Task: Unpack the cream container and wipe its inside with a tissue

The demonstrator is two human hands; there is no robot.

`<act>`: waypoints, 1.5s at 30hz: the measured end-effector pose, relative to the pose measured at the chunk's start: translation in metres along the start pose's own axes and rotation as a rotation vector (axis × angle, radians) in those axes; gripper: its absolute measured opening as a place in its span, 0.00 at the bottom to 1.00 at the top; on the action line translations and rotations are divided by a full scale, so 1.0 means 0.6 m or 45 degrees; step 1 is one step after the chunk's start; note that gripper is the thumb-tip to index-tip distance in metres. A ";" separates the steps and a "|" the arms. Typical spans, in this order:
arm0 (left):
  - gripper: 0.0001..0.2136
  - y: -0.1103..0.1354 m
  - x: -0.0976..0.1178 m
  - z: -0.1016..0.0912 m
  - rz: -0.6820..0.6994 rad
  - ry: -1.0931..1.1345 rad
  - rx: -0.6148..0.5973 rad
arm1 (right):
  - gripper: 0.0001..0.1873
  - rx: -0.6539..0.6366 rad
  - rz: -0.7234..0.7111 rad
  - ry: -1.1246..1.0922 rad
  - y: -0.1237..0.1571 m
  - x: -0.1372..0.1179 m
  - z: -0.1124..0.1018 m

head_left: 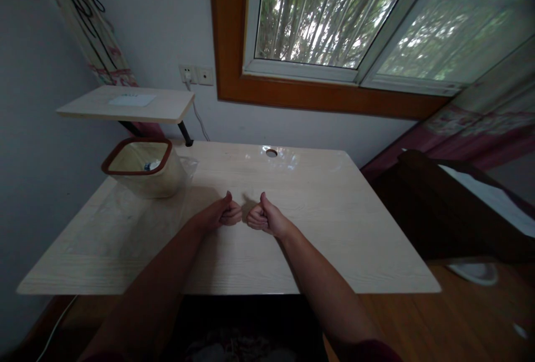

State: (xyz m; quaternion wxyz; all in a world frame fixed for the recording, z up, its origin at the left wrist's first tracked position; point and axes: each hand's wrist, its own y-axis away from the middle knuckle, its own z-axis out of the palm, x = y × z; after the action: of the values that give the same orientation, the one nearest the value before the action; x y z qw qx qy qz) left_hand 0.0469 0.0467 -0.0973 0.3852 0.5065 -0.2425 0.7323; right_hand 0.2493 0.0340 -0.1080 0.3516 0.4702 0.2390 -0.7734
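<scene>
Both hands are held over the middle of a pale wood-grain table (334,239), knuckles facing each other with a small gap between. My left hand (220,213) is curled into a fist with its thumb pointing up, and nothing shows in it. My right hand (266,216) makes the same fist, thumb raised, also with nothing visible inside. To the left of my left hand stands a cream bin (163,181) with a brown rim, holding a small blue-and-white item (151,165). A clear plastic sheet or bag (121,220) lies flat around the bin's base.
A raised shelf (167,107) with a white paper (132,100) stands at the back left. A round hole (271,153) is cut near the table's back edge. A cable (201,120) hangs from the wall socket (188,74). Dark furniture (460,211) stands at the right.
</scene>
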 end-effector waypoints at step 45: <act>0.23 0.004 0.020 -0.006 0.210 -0.340 0.476 | 0.27 1.002 -0.384 0.229 -0.007 -0.022 -0.027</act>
State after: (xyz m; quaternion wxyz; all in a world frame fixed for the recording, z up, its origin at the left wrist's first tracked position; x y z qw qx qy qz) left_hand 0.0406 0.0521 -0.0873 0.1881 0.6398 -0.1921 0.7200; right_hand 0.2594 0.0519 -0.1031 0.0063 0.5938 0.0216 -0.8043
